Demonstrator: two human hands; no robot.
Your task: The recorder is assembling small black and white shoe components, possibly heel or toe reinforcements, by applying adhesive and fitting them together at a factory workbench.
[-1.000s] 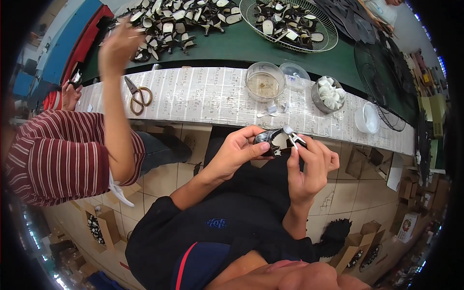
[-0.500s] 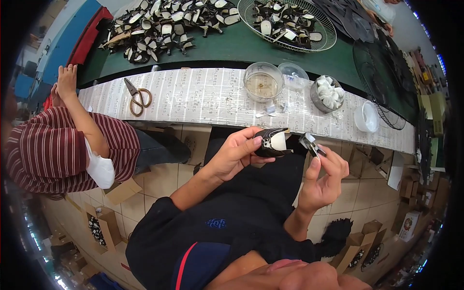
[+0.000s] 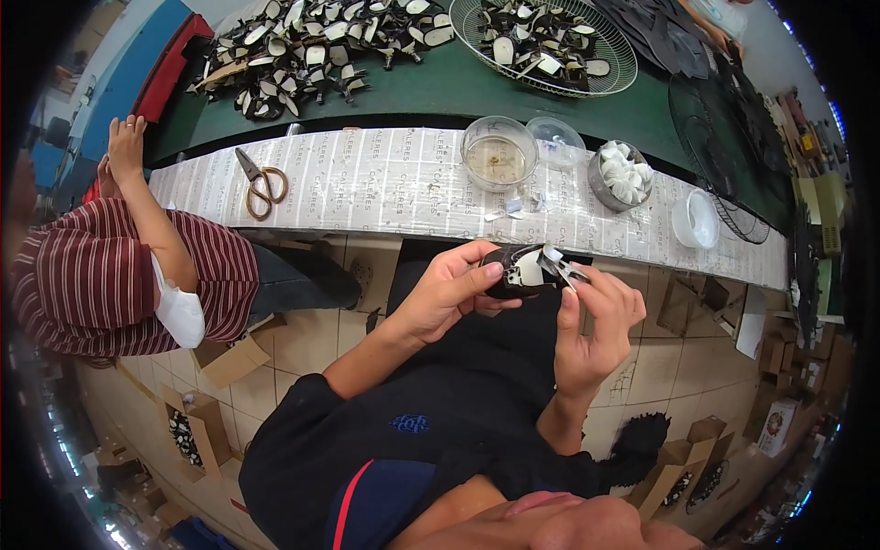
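Note:
Between the thumb and fingers of my left hand (image 3: 442, 295) is a black shoe upper piece (image 3: 525, 272) with a cream-white inner lining facing up. My right hand (image 3: 598, 328) pinches a metal clip (image 3: 570, 273) that has a white pad in its jaws. The pad end of the clip lies over the right end of the lining. It looks to be touching, though the exact contact is too small to tell. Both hands are just in front of the table's near edge.
On the paper-covered table (image 3: 367, 197) are scissors (image 3: 261, 188), a clear bowl of liquid (image 3: 498, 156), a tin of white pads (image 3: 623, 176) and a white tub (image 3: 697, 220). A pile of similar pieces (image 3: 316, 55) and a filled wire basket (image 3: 616, 84) lie behind. A person in stripes (image 3: 101, 275) sits left.
My right hand has moved left with the clip, bringing its white pad over the shoe upper piece. My left hand has barely moved. The person on the left has shifted slightly.

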